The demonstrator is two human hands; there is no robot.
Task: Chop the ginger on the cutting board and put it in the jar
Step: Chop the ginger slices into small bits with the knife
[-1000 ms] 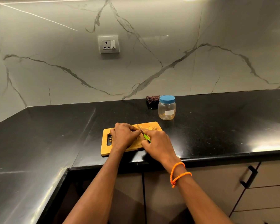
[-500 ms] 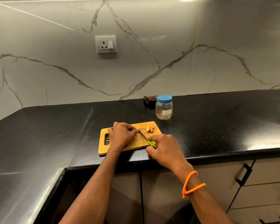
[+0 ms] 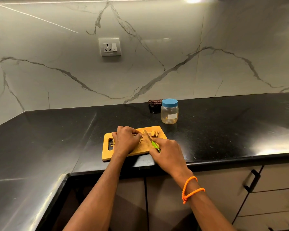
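Head view: chopping is under way, nothing is going into the jar yet.

The left hand (image 3: 126, 140) is curling over pale ginger pieces (image 3: 154, 133) on the rectangular wooden cutting board (image 3: 137, 150), while the right hand (image 3: 168, 153) is gripping the green-handled knife (image 3: 151, 140), blade down on the board. The clear plastic jar with blue lid (image 3: 169, 111) is standing capped, just behind the board. The board is sitting near the black counter's front edge (image 3: 223, 161), with open counter lying to the right.
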